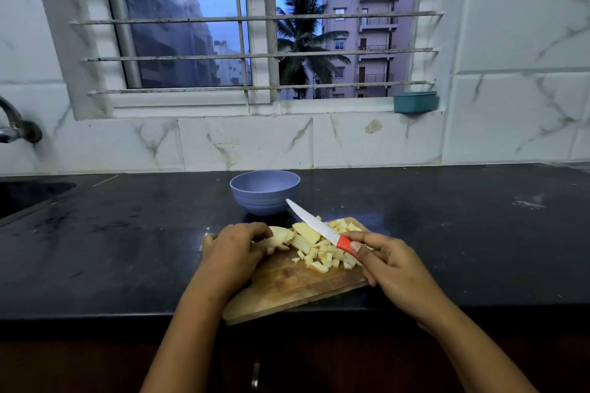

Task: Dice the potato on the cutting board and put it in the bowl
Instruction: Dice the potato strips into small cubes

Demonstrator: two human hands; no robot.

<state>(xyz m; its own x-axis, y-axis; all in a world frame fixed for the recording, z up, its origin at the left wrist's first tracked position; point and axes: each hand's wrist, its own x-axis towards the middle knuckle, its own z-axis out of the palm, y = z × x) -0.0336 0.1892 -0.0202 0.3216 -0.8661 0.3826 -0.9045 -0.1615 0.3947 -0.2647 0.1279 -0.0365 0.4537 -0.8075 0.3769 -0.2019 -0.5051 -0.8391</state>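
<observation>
Potato (322, 257), pale yellow and peeled, is spread over the far half of the rectangular wooden cutting board (287, 284). Small diced cubes are heaped toward the board's right side, and bigger uncut pieces lie beside them. At the board's far left corner a larger potato slice (281, 238) is gripped by the curled fingers of the left hand (234, 247). The white-bladed, red-handled knife (319, 228) is clasped at its handle by the right hand (392, 265) over the board's right edge, with the blade raised above the pieces. The round lilac plastic bowl (265, 191) stands on the black stone counter (127, 249) just beyond the board's far edge.
</observation>
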